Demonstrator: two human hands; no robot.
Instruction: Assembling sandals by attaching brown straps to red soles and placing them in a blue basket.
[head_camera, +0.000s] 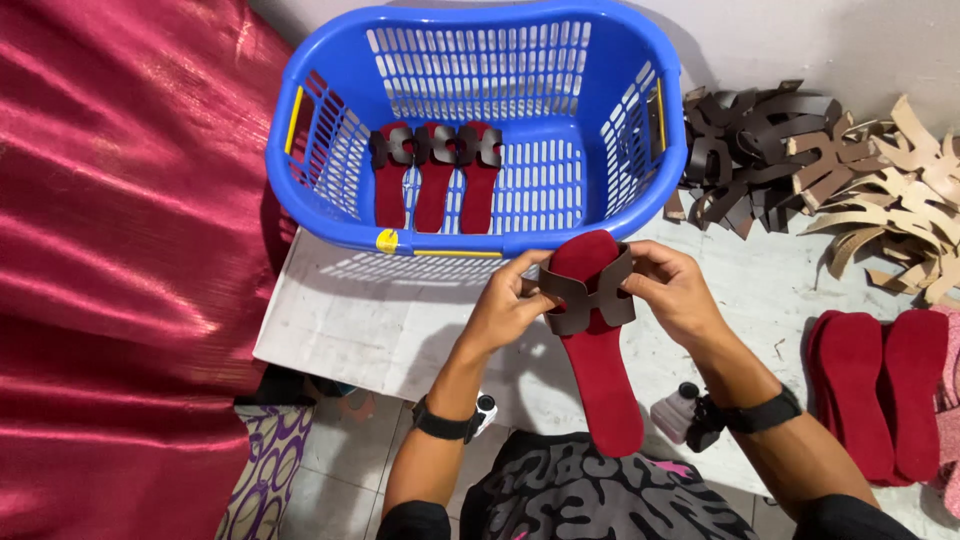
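Observation:
I hold a dark red sandal insole upright in front of me, toe end up. A dark brown cut-out strap piece lies across its upper part. My left hand pinches the strap's left end against the insole edge. My right hand grips the strap's right end on the other side. Both wrists wear black bands. Just beyond my hands stands a blue plastic basket holding three red insoles with dark straps, laid side by side.
A white board serves as the work surface. Dark brown straps and tan straps are heaped at the back right. Bare red insoles lie at the right edge. Red shiny cloth covers the left. A small grey bottle stands by my right wrist.

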